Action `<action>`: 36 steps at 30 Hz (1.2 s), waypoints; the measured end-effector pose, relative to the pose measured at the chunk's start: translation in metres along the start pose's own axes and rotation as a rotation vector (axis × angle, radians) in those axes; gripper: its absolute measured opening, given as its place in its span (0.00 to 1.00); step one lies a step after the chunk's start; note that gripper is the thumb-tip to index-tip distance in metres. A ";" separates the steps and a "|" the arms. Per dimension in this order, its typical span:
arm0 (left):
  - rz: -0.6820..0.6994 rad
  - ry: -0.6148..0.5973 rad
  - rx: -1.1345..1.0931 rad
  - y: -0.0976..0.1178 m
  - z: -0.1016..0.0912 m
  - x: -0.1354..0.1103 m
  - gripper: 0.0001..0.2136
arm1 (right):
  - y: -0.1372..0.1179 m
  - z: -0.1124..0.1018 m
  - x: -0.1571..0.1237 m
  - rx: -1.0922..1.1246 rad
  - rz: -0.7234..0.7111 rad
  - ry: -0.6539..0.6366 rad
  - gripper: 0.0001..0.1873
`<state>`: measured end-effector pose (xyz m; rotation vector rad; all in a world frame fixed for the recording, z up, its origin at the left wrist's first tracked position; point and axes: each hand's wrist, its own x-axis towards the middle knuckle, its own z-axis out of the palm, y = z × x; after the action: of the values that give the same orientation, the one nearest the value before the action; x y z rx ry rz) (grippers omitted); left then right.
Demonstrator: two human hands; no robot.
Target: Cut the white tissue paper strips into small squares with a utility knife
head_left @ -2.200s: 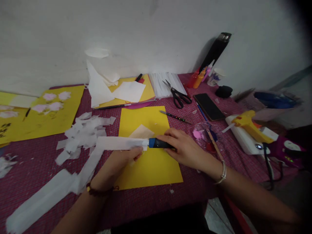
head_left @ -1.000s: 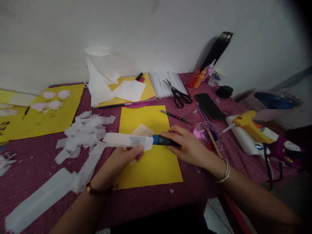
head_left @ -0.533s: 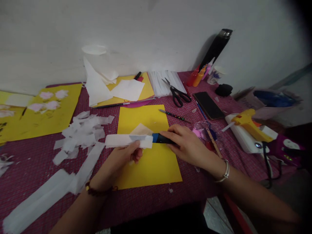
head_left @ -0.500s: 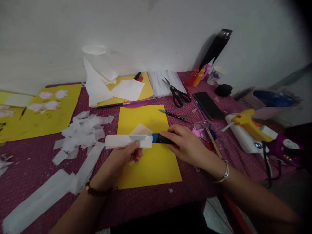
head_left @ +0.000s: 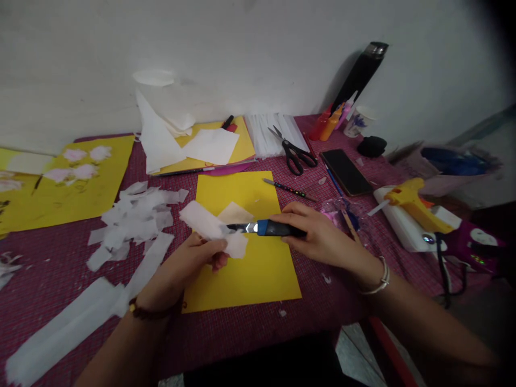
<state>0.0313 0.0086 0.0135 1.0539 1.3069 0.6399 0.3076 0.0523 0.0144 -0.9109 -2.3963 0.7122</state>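
Observation:
Between the thumb and fingers of my left hand point(head_left: 201, 252) is a strip of white tissue paper point(head_left: 201, 219), raised above a yellow sheet point(head_left: 242, 285). My right hand point(head_left: 312, 232) grips the black and blue handle of a utility knife point(head_left: 278, 228). Its blade points left and meets the paper strip, with the tip partly hidden by it. Under the blade, a pale beige piece of paper point(head_left: 236, 212) lies on the yellow sheet. Left of my left hand is a heap of cut white paper pieces point(head_left: 135, 220), with long white strips point(head_left: 68, 328) below it.
Black scissors point(head_left: 294, 153) lie at the back on white strips. A paintbrush point(head_left: 290, 189), a phone point(head_left: 346, 172) and a yellow glue gun point(head_left: 415, 207) are to the right. Squeeze bottles point(head_left: 330, 124) stand near the wall. A yellow sheet with pink flowers point(head_left: 100, 199) lies left.
The knife has drawn back to the right, baring more of its blade. The white strip, flat and level before, is now tilted and split or folded near the blade.

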 end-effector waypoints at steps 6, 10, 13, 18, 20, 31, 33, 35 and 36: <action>-0.031 0.085 0.165 0.017 0.008 -0.004 0.14 | -0.003 0.002 0.000 0.016 -0.011 -0.009 0.22; -0.096 0.062 0.269 0.018 0.017 0.001 0.15 | -0.004 0.007 0.000 -0.014 0.002 -0.017 0.24; -0.085 0.039 0.289 0.010 0.014 0.003 0.14 | -0.003 0.008 -0.001 -0.028 -0.002 -0.017 0.24; 0.122 -0.135 0.057 -0.007 -0.004 -0.001 0.12 | -0.004 0.003 0.000 -0.024 -0.025 -0.007 0.22; 0.175 -0.194 -0.126 -0.013 -0.008 0.000 0.19 | -0.003 0.002 0.000 -0.027 -0.032 -0.003 0.21; -0.023 0.223 -0.352 0.000 -0.002 0.010 0.16 | 0.004 0.004 -0.001 -0.129 -0.018 0.039 0.23; -0.024 0.257 -0.364 0.001 -0.001 0.008 0.14 | 0.005 0.004 -0.001 -0.135 -0.019 0.046 0.23; -0.011 0.286 -0.352 0.003 0.001 0.006 0.13 | 0.005 0.004 -0.001 -0.131 -0.022 0.049 0.23; 0.003 0.297 -0.333 0.005 0.003 0.005 0.13 | 0.004 0.004 -0.001 -0.130 -0.021 0.046 0.23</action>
<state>0.0365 0.0144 0.0153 0.7062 1.3919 1.0073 0.3074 0.0533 0.0085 -0.9416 -2.4309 0.5270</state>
